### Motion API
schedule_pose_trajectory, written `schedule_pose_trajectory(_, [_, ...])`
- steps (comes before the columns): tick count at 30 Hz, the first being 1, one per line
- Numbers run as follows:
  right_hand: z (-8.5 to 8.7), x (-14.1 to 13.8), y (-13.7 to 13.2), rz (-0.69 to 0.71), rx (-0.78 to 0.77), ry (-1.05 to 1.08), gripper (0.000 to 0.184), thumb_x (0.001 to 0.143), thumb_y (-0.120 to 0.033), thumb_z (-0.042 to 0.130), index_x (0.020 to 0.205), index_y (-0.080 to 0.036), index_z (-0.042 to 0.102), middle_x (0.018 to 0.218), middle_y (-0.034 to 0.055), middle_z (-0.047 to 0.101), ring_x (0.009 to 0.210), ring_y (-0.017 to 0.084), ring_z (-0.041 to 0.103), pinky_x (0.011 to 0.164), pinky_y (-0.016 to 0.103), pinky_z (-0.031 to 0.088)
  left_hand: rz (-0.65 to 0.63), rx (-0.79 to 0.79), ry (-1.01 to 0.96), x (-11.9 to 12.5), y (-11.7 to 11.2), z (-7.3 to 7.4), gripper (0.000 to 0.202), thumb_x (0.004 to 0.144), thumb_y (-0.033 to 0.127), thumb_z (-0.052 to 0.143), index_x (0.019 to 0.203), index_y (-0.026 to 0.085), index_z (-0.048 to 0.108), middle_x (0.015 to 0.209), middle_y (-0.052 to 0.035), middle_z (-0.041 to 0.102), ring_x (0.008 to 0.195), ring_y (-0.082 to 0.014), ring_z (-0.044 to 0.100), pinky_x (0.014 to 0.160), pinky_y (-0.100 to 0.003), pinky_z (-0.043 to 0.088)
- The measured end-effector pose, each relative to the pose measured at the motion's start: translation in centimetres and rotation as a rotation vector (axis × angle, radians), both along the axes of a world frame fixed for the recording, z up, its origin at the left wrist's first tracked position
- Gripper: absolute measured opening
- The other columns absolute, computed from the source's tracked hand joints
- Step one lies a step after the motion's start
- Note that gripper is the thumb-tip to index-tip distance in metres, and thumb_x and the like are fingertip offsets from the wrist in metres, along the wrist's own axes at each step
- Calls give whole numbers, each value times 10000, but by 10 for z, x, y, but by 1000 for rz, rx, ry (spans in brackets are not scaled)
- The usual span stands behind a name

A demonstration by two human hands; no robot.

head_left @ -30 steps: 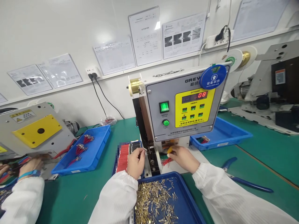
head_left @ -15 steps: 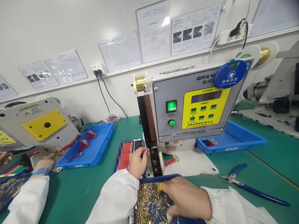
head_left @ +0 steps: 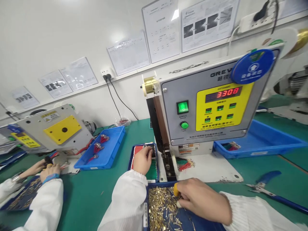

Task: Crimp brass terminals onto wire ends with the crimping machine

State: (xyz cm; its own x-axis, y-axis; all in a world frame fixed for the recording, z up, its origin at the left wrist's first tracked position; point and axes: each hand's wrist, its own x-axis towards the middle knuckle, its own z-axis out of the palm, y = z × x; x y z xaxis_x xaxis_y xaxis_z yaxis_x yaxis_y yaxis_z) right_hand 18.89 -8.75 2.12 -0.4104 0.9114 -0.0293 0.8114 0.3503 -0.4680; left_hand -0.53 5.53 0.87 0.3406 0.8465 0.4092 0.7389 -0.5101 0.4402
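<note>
Obscuring brass-looking pins, right hand

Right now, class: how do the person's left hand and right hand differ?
The left hand sits higher, over the wire tray, near the crimping machine; the right hand is lower, over the brass terminals. The right has a yellow fingertip cover; the left shows none. Both come from white sleeves.
</note>
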Motion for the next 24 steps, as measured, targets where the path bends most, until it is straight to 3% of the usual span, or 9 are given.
schedule_pose_trajectory(4, [-3,3,1,-43,-67,-24,84,675,-190,682,739,-214,633,624,4,607,653,217,584,562,272,321,236,-113,172,-29,20,2,231,879,209,493,1028,208,670,1022,-89,684,914,-202,642,776,-283,456])
schedule_pose_trajectory(7, [-2,1,1,-35,-81,4,81,698,-141,644,686,-208,601,610,-4,595,609,189,561,542,262,308,321,-160,252,-47,30,-3,207,823,131,540,948,197,692,967,-86,658,873,-183,631,763,-265,440])
schedule_pose_trajectory(14, [3,-4,1,34,-53,48,159,762,-112,558,627,-186,519,724,5,616,648,158,560,591,264,356,326,-197,302,-52,37,-15,187,781,97,544,740,201,694,824,-62,618,791,-188,606,674,-270,400])
schedule_pose_trajectory(24, [-6,-3,4,11,8,70,147,840,-158,519,697,-186,519,827,42,604,754,193,572,672,309,417,333,-147,277,-42,30,-6,216,859,110,452,788,172,647,867,-86,624,840,-193,588,728,-287,390])
